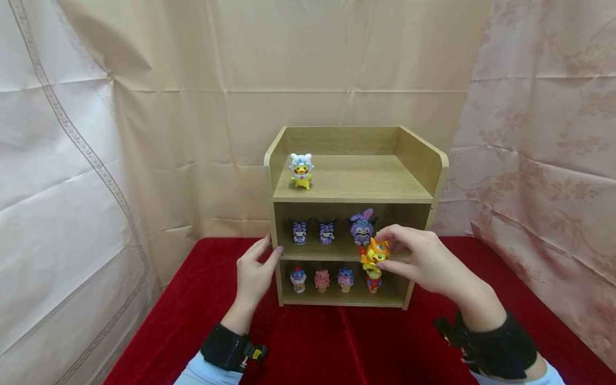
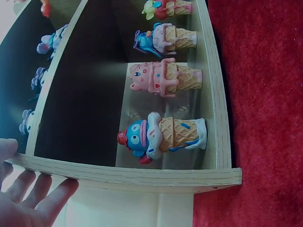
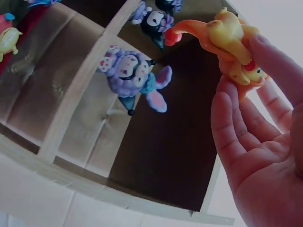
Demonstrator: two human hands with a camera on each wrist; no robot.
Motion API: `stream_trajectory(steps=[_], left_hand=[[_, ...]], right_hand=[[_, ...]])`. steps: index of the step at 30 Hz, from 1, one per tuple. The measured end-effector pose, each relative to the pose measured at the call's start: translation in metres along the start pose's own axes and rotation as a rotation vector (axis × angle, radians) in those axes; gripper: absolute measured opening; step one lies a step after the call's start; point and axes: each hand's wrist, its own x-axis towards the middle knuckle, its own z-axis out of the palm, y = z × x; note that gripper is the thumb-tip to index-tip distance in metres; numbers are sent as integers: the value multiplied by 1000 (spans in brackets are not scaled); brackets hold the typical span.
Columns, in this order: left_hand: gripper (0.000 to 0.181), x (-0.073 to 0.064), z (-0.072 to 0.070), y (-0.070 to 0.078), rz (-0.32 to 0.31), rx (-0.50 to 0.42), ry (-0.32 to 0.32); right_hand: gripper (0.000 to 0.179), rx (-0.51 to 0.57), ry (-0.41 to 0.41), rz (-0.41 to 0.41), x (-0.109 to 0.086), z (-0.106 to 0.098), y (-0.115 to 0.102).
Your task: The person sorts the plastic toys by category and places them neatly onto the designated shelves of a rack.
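A small wooden display shelf (image 1: 353, 199) stands on a red cloth. My left hand (image 1: 252, 275) grips its left side panel, the thumb at the front edge and the fingers along the outer face. My right hand (image 1: 423, 256) pinches a yellow Pikachu figurine (image 1: 377, 254) in an orange hood and tail between thumb and fingers. In the right wrist view, this figurine (image 3: 234, 47) hangs in front of the middle tier's right side. Beside it on that tier stands a purple figurine with rabbit ears (image 3: 128, 75). A Pikachu in a white-blue hood (image 1: 301, 171) stands on the top tier's left.
Two purple-and-black figurines (image 1: 326, 232) stand at the left of the middle tier. Ice-cream-cone figurines line the bottom tier, including a blue-faced one (image 2: 142, 137) and a pink one (image 2: 158, 77). Red velvet cloth (image 1: 308, 342) covers the table, with beige curtains (image 1: 192, 133) behind.
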Motion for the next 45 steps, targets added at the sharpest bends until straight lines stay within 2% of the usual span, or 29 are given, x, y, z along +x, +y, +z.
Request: stream_trajectory(steps=[16,31,45], left_hand=[[41,0,0,0,8,6,0],[41,0,0,0,8,9,1],[41,0,0,-1,3,8,-3]], right_hand=[[54,-29,120,-83,31,-17,-7],[52,-57,156,-126,57,-30,-11],[53,-6,152,-148,67,-36,-15]])
